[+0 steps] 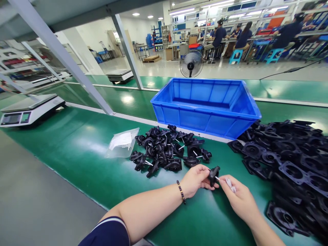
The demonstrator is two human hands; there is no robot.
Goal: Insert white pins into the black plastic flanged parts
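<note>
My left hand [196,181], with a beaded bracelet at the wrist, grips a black plastic housing [213,176] just above the green bench. My right hand [237,194] pinches a thin white pin [217,178] whose far end meets that housing; how deep it sits I cannot tell. Several more small white pieces [230,184] are tucked in the right palm. Left of my hands lies a heap of black housings with white pins [161,147]. To the right spreads a larger pile of flat black parts [289,164], some joined in pairs.
A blue bin [205,116] stands behind the heap. A clear plastic bag with a white paper [122,142] lies left of it. Digital scales [32,107] stand at far left. Grey posts [125,51] rise from the bench [84,150]. Beyond are a fan [191,64] and seated people.
</note>
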